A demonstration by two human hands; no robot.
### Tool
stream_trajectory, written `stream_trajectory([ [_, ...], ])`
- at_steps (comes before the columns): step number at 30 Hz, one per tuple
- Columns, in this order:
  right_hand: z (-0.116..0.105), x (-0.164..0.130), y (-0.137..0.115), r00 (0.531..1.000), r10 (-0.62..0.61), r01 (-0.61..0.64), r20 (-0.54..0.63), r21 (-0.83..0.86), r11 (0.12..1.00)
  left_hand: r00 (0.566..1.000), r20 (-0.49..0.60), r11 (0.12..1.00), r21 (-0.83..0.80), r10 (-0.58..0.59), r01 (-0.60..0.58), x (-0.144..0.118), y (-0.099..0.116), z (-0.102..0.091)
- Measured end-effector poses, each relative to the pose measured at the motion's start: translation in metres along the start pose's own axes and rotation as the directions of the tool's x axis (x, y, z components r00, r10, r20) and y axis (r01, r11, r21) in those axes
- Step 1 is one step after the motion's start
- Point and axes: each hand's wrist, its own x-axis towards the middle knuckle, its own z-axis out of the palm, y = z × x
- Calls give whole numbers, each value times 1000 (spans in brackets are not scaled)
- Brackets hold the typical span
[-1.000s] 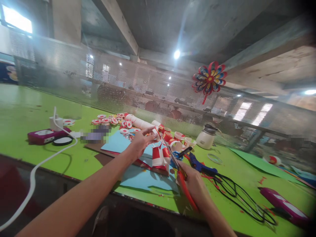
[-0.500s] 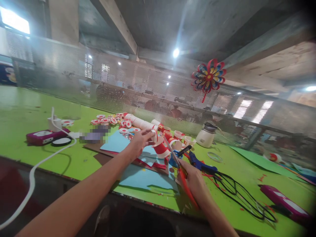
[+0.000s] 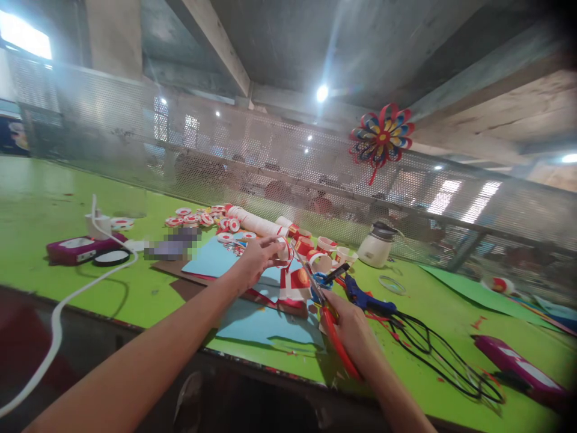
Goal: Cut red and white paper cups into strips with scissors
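Note:
My left hand (image 3: pixel 258 263) is closed on a small white paper cup piece (image 3: pixel 283 251) with a red edge. In my right hand (image 3: pixel 354 325) are scissors (image 3: pixel 340 346) with orange-red handles, their blades pointing up and left beside that piece. Just below it, a red-and-white strip of cup wall (image 3: pixel 295 287) lies over the stacked papers; whether it still joins the held piece I cannot tell. Light-blue paper sheets (image 3: pixel 270 325) spread under both hands. Behind the left hand lies a long stack of white paper cups (image 3: pixel 256 221).
Red-and-white cut cups (image 3: pixel 327 245) stand behind the scissors. A blue glue gun (image 3: pixel 369 300) with black cord and a purple device (image 3: pixel 518 367) lie right. White-red discs (image 3: pixel 184 219) are piled left, near another purple device (image 3: pixel 74 249) and a white cable (image 3: pixel 58 319). A cream jug (image 3: pixel 376 248) stands behind.
The red-and-white cup wall below my left hand has dropped lower and turned, showing more white. Both hands stay nearly in place, the scissors still by the held piece.

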Motion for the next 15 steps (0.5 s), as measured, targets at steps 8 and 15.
stream_trajectory([
  [8, -2, -2, -3, 1000, 26, -26, 10, -23, 999, 995, -68, 987, 144, 76, -66, 4, -5, -1],
  [15, -4, -2, -4, 1000, 20, -20, -3, -13, 1000, 990, -107, 979, 188, 96, -75, 3, -1, 1],
])
